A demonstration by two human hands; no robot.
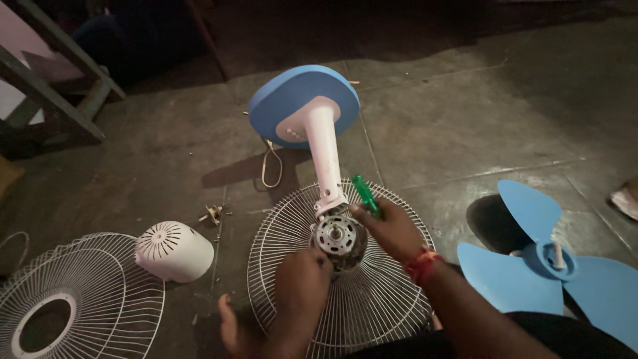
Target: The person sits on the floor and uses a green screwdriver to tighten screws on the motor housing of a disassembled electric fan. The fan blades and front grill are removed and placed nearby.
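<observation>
A table fan lies on the concrete floor with its blue round base (302, 100) tipped up and its white stem (325, 156) leading down to the bare metal motor (339, 236). Behind the motor sits the white wire rear grille (372, 292). My right hand (392, 229) grips a green-handled screwdriver (365, 195) with its tip at the motor's upper right. Just below the motor, my left hand (302, 279) has its fingers against the motor's lower edge.
A white vented motor cover (174, 250) and another wire grille (73, 299) lie at the left. Small loose parts (212, 214) rest near the cover. The blue fan blade (551, 259) lies at the right. A wooden frame (56, 83) stands far left. My bare foot (232, 329) is near the grille.
</observation>
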